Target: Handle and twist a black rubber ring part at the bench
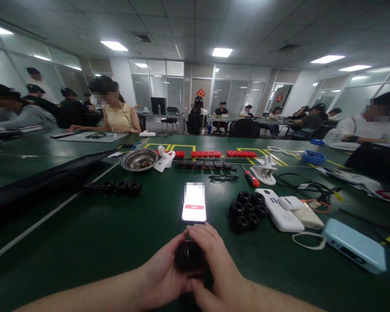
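Both my hands meet at the near edge of a green table [94, 234]. My left hand [160, 275] and my right hand [219, 271] are wrapped round a small black wheel [189, 255], fingers curled over it from both sides. Just beyond the wheel lies a lit phone [194, 203], screen up. To the right of it sits a cluster of several black wheels [247, 209]. A row of several more black wheels [115, 187] lies to the left.
A metal bowl [139, 159] of small parts, a red-handled screwdriver [250, 177], red part strips [206, 154], white power banks [284, 212], a light blue box [355, 245] and cables lie on the table. Other people sit at the far sides and back tables.
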A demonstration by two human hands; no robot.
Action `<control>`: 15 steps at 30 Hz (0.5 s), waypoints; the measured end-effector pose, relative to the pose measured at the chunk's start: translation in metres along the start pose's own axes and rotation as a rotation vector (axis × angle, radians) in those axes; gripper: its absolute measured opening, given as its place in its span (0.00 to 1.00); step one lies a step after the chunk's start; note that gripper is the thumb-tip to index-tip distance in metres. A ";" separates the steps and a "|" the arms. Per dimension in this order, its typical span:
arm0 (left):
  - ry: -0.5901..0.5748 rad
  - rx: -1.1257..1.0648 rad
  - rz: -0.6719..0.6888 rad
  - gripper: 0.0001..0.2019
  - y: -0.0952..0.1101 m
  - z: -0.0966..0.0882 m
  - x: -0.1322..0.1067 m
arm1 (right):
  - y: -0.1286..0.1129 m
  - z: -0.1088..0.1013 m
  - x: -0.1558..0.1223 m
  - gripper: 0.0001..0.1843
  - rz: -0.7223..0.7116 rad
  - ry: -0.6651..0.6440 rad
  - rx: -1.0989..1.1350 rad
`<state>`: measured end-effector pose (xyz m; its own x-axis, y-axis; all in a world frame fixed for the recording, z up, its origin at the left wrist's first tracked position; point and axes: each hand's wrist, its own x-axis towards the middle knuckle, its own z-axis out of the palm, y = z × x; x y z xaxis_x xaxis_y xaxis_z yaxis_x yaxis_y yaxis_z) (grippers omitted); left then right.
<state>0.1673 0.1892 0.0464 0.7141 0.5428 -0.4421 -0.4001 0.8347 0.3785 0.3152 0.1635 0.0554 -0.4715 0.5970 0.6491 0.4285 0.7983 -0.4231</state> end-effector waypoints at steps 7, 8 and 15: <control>0.077 0.001 -0.059 0.18 0.001 0.006 -0.002 | 0.001 0.000 -0.001 0.28 0.104 0.014 -0.035; 0.058 -0.003 -0.052 0.18 0.002 0.006 -0.002 | 0.000 -0.002 0.000 0.27 0.081 -0.009 -0.026; 0.006 0.012 -0.017 0.17 0.000 -0.003 0.002 | 0.000 -0.001 -0.001 0.36 0.049 0.014 -0.029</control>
<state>0.1670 0.1903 0.0430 0.7169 0.5295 -0.4535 -0.3814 0.8424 0.3806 0.3168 0.1628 0.0553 -0.4392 0.6337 0.6368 0.4730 0.7657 -0.4358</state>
